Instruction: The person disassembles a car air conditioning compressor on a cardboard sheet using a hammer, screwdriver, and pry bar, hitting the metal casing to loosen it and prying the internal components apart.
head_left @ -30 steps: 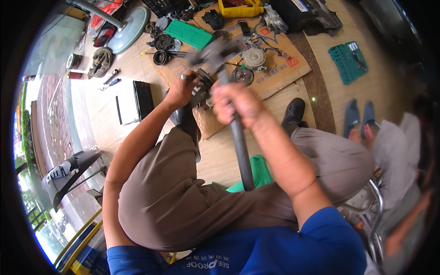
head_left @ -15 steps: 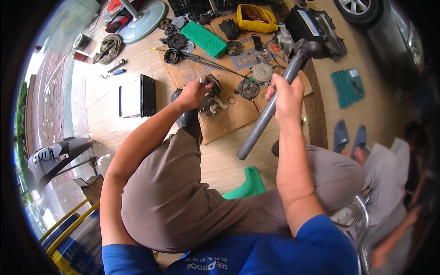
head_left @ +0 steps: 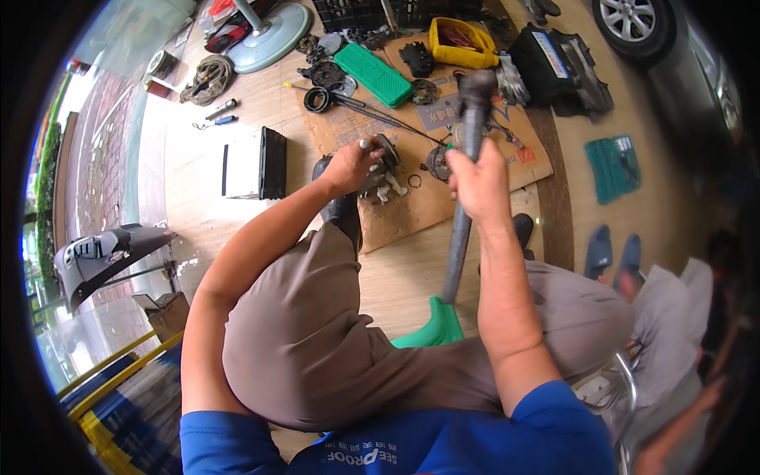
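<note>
My right hand [head_left: 481, 182] is wrapped round the grey handle of a hammer [head_left: 460, 245]. Its dark head is raised above the cardboard and slightly blurred, and the lower end of the handle overlaps the green stool-like piece in view. My left hand [head_left: 351, 168] is closed on a short silver rod, whose rounded end [head_left: 365, 145] shows above the fingers. The rod's lower part is hidden. Against that hand is a round metal machine part [head_left: 386, 150] with a pale, lobed body, lying on the cardboard [head_left: 412, 222] beside my left boot.
Beyond my hands lie a green case [head_left: 372, 74], a yellow cut-open container [head_left: 463, 43] and a black battery-like box [head_left: 538, 63]. A black-and-white box [head_left: 257, 164] stands to the left. Blue slippers [head_left: 599, 252] and another person's legs [head_left: 673, 309] are at right, near a parked car's wheel [head_left: 629, 20].
The hammer has swung to the left and become more upright, with my right hand shifting left and slightly down. My left hand stays at the machine part; the whole view has shifted slightly.
</note>
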A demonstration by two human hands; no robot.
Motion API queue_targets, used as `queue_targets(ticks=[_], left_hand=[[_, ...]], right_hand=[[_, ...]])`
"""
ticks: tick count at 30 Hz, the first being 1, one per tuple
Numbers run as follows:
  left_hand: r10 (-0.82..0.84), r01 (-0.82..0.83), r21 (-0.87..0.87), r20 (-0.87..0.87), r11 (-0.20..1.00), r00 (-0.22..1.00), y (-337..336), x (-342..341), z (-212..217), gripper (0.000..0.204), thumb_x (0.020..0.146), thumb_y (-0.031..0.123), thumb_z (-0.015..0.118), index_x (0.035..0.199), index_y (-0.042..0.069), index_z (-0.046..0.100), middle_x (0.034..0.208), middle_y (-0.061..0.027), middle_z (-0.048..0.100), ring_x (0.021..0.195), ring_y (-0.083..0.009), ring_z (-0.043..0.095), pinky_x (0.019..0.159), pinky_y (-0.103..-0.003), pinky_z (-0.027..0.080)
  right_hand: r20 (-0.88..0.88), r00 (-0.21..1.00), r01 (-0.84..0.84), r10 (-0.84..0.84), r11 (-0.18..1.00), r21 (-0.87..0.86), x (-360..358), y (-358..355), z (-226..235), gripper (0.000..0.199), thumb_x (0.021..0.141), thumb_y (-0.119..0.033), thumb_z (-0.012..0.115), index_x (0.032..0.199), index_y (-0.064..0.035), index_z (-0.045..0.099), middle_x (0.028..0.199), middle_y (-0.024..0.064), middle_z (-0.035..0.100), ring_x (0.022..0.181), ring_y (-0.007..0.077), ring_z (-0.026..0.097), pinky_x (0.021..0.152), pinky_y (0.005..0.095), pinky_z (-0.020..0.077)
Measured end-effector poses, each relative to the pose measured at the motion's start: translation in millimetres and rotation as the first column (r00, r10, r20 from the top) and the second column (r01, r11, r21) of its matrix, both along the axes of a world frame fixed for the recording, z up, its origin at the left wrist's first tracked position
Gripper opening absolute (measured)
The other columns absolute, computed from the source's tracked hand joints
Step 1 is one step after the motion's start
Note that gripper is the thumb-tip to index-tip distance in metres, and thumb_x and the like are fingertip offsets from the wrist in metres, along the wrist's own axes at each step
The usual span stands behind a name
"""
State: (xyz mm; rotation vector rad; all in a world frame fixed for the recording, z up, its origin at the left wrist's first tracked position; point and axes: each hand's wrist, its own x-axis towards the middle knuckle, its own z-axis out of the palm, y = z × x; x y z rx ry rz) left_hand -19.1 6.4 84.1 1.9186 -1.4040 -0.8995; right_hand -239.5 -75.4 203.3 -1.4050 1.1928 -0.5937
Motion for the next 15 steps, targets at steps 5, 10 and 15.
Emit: queue_targets(ticks=[5, 10, 15], left_hand=[[-0.004, 0.004, -0.013, 0.013, 1.0, 1.0, -2.2, -2.6, -5.0, 0.023, 0.095, 0.027, 0.055, 0.108, 0.008, 0.057, 0.094, -0.0189, 0.064, 0.092, -0.0395, 0.06, 0.079, -0.043, 0.048], [-0.1, 0.129, -0.17, 0.171, 0.977, 0.98, 13.7, 16.2, -16.4, 0.02, 0.085, 0.01, 0.054, 0.104, 0.01, 0.06, 0.094, -0.0195, 0.066, 0.091, -0.0366, 0.063, 0.079, -0.043, 0.05], [-0.07, 0.067, 0.028, 0.085, 0.997, 0.994, -0.1, 1.6, -5.0, 0.025, 0.093, 0.029, 0.057, 0.108, 0.009, 0.059, 0.093, -0.0179, 0.066, 0.089, -0.0373, 0.063, 0.077, -0.042, 0.049]], right_hand=[[-0.191, 0.98, -0.098, 0.063, 0.978, -0.184, 14.5, 22.2, -29.9, 0.015, 0.082, -0.009, 0.06, 0.088, -0.0012, 0.049, 0.069, 0.0095, 0.059, 0.056, 0.0171, 0.058, 0.05, 0.0347, 0.0489], [-0.234, 0.88, -0.437, 0.413, 0.898, -0.059, 26.9, 60.1, -40.6, 0.026, 0.079, -0.02, 0.064, 0.086, 0.0002, 0.051, 0.072, 0.0173, 0.061, 0.068, 0.0286, 0.062, 0.062, 0.0425, 0.0491], [0.067, 0.993, -0.109, 0.102, 0.988, 0.108, -4.0, 4.3, -13.8, 0.012, 0.086, -0.009, 0.06, 0.087, -0.0036, 0.05, 0.061, 0.0004, 0.052, 0.046, 0.0092, 0.05, 0.041, 0.0253, 0.0419]])
